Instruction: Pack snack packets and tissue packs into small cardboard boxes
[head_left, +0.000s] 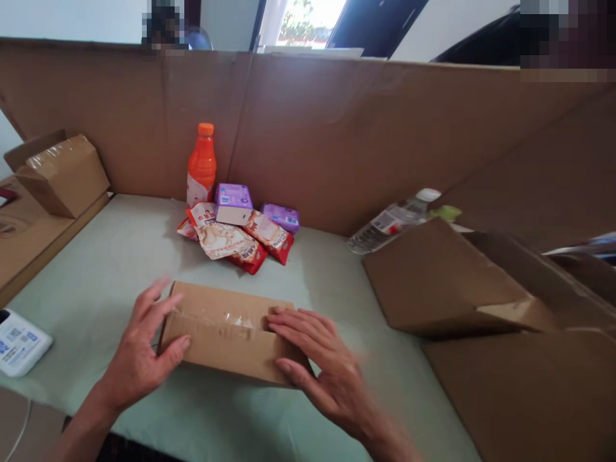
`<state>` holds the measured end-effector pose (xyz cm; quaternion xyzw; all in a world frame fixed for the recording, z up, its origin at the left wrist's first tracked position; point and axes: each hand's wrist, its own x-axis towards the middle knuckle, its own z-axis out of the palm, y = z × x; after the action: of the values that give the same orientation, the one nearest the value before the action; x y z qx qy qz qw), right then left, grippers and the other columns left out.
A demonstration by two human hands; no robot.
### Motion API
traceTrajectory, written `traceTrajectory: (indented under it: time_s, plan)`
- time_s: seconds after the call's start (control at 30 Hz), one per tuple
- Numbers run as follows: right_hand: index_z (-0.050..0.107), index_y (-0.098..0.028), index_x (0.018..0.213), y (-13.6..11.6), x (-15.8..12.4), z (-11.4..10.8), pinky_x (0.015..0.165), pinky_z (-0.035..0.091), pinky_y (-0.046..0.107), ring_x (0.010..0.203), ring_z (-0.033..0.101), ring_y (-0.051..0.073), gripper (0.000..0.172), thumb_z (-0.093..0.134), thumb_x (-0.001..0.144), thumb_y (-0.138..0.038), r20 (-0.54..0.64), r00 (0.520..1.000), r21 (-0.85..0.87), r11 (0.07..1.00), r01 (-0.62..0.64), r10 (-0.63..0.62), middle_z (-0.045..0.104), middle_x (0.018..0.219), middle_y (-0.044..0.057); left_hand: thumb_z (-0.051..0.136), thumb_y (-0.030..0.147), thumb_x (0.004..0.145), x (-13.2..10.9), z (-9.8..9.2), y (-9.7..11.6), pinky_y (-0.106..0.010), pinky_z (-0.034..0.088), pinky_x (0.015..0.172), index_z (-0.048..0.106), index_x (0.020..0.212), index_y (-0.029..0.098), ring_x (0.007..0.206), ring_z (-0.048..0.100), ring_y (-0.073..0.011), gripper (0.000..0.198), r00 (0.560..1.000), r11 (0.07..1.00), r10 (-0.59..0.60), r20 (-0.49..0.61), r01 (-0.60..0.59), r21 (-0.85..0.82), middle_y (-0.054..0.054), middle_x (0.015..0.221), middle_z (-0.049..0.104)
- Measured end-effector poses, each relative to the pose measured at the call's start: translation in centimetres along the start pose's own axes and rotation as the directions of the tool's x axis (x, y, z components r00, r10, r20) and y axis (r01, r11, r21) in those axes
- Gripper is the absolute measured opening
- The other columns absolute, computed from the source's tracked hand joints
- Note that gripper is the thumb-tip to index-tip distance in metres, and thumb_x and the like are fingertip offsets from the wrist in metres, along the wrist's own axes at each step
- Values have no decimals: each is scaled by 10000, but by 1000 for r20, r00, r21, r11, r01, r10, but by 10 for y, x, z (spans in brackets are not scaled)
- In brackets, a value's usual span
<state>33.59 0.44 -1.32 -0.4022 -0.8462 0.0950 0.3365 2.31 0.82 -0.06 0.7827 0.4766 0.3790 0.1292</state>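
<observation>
A small brown cardboard box [226, 350] lies on the pale green tabletop, with clear tape along the seam on its top. My left hand [147, 343] is at the box's left end, fingers spread and slightly blurred, the thumb over the near top edge. Across the right end rests my right hand [322, 362], its fingers stretched out flat on the top and the thumb at the near side. Behind the box is a pile of red and white snack packets [224, 234], with a purple pack [234, 202] on top and a second purple pack [282, 217] beside it.
An orange drink bottle [202, 167] stands by the cardboard wall [308, 135]. To the right, a clear plastic bottle [392, 221] leans behind an open carton [447, 282]. At left are another box [70, 176] and a white device [22, 343]. A person is partly visible beyond the wall.
</observation>
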Motion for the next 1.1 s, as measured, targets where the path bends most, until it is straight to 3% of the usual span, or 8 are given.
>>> traceTrajectory:
  time_s: [0.1, 0.23, 0.37, 0.5, 0.67, 0.77, 0.87, 1.1]
  plan:
    - [617, -248, 1314, 0, -7, 5, 1033, 494, 513, 1237, 623, 295, 357, 541, 975, -327, -50, 995, 11, 996, -83, 83, 688, 1272, 129, 581, 251, 928, 3, 0, -6, -574, 452, 1103, 598, 1210, 270, 1362, 489, -313, 283, 996, 996, 53, 70, -48, -72, -99, 1373, 590]
    - [579, -292, 1374, 4, -14, 12, 1077, 489, 490, 1387, 491, 293, 429, 588, 956, -390, -108, 936, 93, 941, -326, 335, 498, 1512, 112, 568, 240, 904, 10, -2, -10, -566, 448, 1108, 607, 1197, 259, 1345, 498, -304, 296, 992, 991, -38, 121, 53, -127, -111, 1394, 543]
    - [414, -278, 1507, 9, -15, 15, 1027, 530, 456, 1373, 504, 299, 628, 569, 946, -513, 58, 861, 301, 814, -497, 505, 459, 1543, 133, 608, 236, 829, 26, -11, -14, -577, 408, 1139, 533, 1361, 264, 1444, 386, -354, 538, 946, 984, -39, 323, 93, -152, -124, 1593, 320]
    - [373, -264, 1518, 8, -13, 17, 1083, 483, 443, 1381, 493, 291, 701, 592, 919, -556, 171, 802, 434, 687, -583, 573, 439, 1558, 135, 574, 231, 851, 31, -19, -14, -600, 393, 1142, 566, 1364, 291, 1406, 419, -349, 516, 891, 989, 65, 450, 3, -150, -104, 1552, 378]
    - [401, -300, 1498, 10, -12, 25, 1102, 461, 428, 1379, 495, 272, 689, 622, 896, -552, 165, 773, 592, 566, -574, 612, 453, 1555, 103, 505, 317, 973, 6, -21, -8, -654, 336, 1154, 435, 1485, 365, 1499, 240, -372, 519, 891, 994, 55, 451, -4, -113, -90, 1643, 196]
    - [450, -310, 1477, 14, -14, 29, 1069, 488, 415, 1337, 535, 278, 691, 651, 865, -560, 167, 749, 627, 517, -583, 641, 485, 1536, 87, 671, 558, 864, -7, -17, -7, -716, 296, 1138, 405, 1506, 349, 1519, 115, -456, 725, 894, 993, 72, 442, -23, -114, -128, 1671, 62]
    - [479, -315, 1468, 16, -17, 32, 1025, 515, 372, 1357, 514, 289, 712, 673, 833, -571, 180, 678, 622, 452, -640, 712, 491, 1536, 66, 778, 634, 724, -11, -10, -11, -729, 273, 1135, 475, 1469, 294, 1510, 111, -487, 873, 899, 992, 111, 424, -73, -105, -182, 1639, 131]
    - [542, -352, 1421, 12, 2, 42, 794, 595, 276, 1346, 522, 309, 831, 776, 667, -610, 200, 515, 663, 272, -697, 834, 499, 1533, 24, 805, 619, 677, 3, -1, -36, -685, 256, 1164, 643, 1335, 240, 1492, 170, -459, 776, 933, 972, 204, 298, -157, -172, -197, 1600, 237]
